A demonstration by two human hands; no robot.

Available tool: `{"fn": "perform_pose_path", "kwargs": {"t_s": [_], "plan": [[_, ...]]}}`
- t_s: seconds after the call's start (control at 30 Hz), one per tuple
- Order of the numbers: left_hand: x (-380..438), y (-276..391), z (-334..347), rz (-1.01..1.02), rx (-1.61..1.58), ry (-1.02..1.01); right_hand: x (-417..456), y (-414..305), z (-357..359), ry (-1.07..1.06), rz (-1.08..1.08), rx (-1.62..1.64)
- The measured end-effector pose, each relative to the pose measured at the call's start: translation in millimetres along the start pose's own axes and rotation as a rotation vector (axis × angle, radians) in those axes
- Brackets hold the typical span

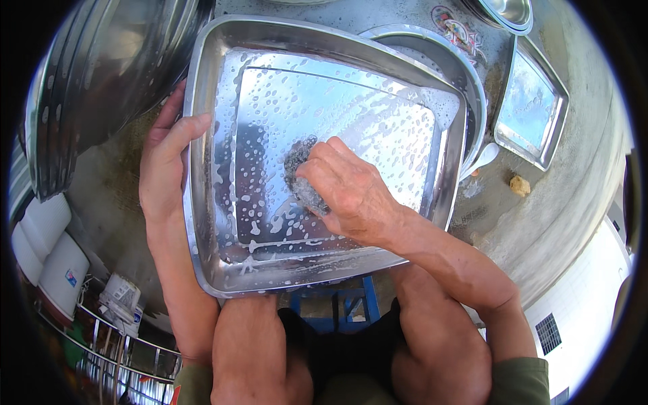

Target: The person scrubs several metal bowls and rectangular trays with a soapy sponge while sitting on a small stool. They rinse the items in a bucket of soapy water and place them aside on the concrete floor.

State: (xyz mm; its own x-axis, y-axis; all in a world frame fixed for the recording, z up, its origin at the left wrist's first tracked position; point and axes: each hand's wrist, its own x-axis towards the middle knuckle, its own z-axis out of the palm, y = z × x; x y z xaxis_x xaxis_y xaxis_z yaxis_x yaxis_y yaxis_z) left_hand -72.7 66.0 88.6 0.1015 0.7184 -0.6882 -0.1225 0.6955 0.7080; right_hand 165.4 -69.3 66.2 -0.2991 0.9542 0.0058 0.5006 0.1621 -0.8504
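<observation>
A deep rectangular stainless steel tray (324,273) rests across my knees, tilted a little, its inside wet and dotted with soap suds. My left hand (167,147) grips its left wall, thumb over the rim and fingers outside. In my right hand (349,192) is a steel wool scourer (301,169), pressed against the tray's flat bottom left of the right wall and near the middle. Suds (439,106) gather in the tray's far right corner. Part of the scourer is hidden under my fingers.
Behind the tray stands a round metal basin (476,96) with sudsy water, a white spoon or ladle (486,154) beside it. A smaller metal tray (531,106) lies on the concrete floor at right, near a yellowish lump (519,186). Large stacked metal basins (111,66) rise at left.
</observation>
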Motion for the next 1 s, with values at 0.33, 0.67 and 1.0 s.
{"fn": "perform_pose_path", "kwargs": {"t_s": [0.33, 0.67, 1.0], "plan": [[3.1, -1.5, -6.2, -0.008, 0.002, -0.026, 2.7, 40.5, -12.1, 0.22, 0.13, -0.175], [2.2, 3.6, -0.6, -0.032, 0.033, -0.046, -9.3, 2.3, -35.0, 0.007, 0.222, -0.112], [2.9, 4.7, 4.5, -0.017, 0.029, -0.041, -3.5, 0.7, -12.4, -0.028, 0.154, -0.075]]}}
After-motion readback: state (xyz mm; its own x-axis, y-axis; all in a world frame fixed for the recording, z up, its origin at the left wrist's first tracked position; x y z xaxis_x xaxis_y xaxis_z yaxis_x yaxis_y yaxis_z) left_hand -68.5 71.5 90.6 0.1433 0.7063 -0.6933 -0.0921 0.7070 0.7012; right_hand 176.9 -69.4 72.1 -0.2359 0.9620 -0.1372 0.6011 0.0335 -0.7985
